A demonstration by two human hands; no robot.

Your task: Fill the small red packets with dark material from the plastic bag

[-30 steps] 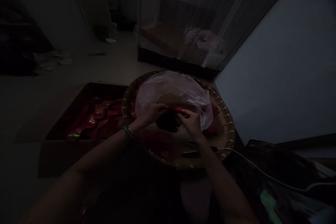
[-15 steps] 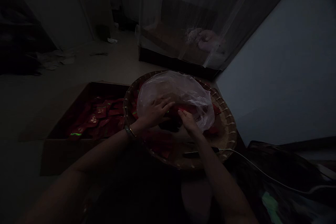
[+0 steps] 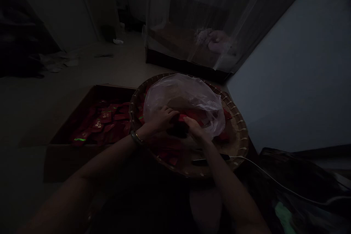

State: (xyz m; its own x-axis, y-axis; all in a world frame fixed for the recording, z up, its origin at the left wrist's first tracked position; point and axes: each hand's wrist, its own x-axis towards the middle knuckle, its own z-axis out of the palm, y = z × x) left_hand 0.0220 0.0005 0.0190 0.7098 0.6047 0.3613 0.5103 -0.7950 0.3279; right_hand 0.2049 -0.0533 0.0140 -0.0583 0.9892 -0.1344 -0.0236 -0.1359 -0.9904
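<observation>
In dim light, both my hands meet over a round woven tray [image 3: 242, 137], in front of a clear plastic bag [image 3: 175, 86]. A small red packet [image 3: 181, 117] is pinched at its right side by my right hand [image 3: 196, 130]. My left hand [image 3: 163, 120], with a bracelet at the wrist, has its fingers curled onto the packet's left side. Just below the packet is a dark patch too dim to make out. More red packets [image 3: 167, 150] lie in the tray around and under the bag.
Left of the tray, an open cardboard box [image 3: 68, 162] holds many red packets. A dark flat device [image 3: 211, 160] with a white cable [image 3: 276, 182] lies at the tray's near edge. A pale wall [image 3: 296, 80] rises on the right; a netted bed [image 3: 175, 53] stands behind.
My left hand's spread fingers have curled in and closed on the packet. The right hand has shifted slightly down and left, bringing the red packet between both hands.
</observation>
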